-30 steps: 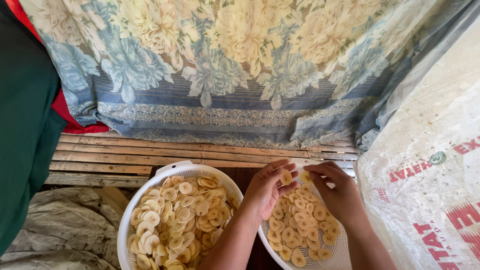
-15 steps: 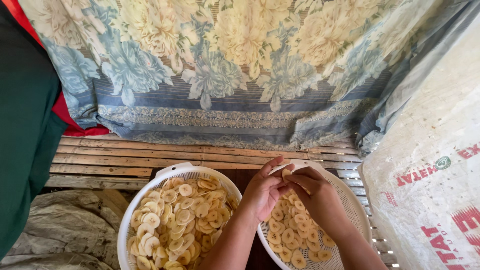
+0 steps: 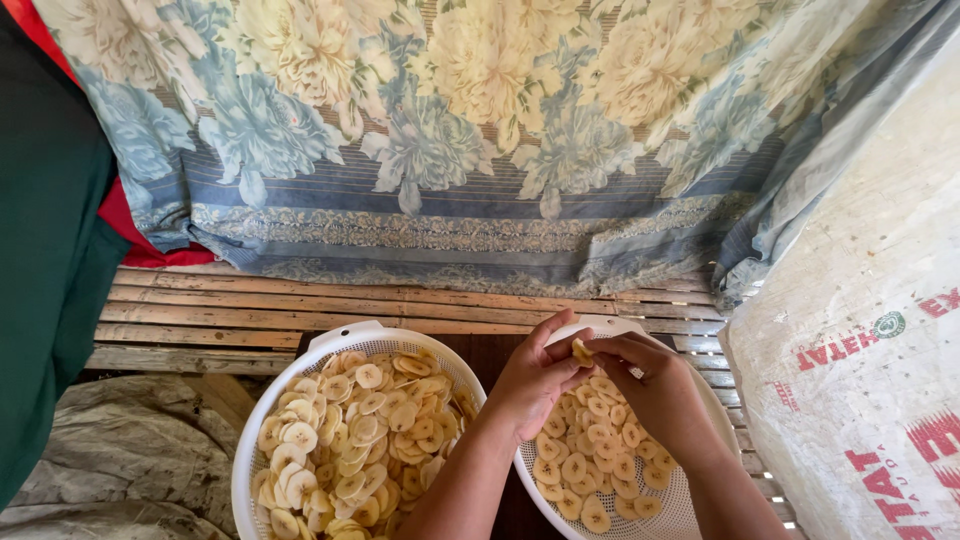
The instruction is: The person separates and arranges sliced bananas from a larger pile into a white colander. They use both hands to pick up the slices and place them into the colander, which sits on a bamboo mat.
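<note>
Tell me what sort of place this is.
Probably a home or village snack-making spot: two white baskets of banana slices on a slatted bamboo platform, a flowered cloth hung behind, a woven sack alongside.

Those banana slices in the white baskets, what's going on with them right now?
A person holds one pale banana slice between both hands above the right white basket, which is partly filled with slices. The left hand and right hand meet at that slice, fingertips pinching it. The left white basket beside it is heaped with slices. Both baskets sit by a slatted wooden bench draped with a floral cloth.
</note>
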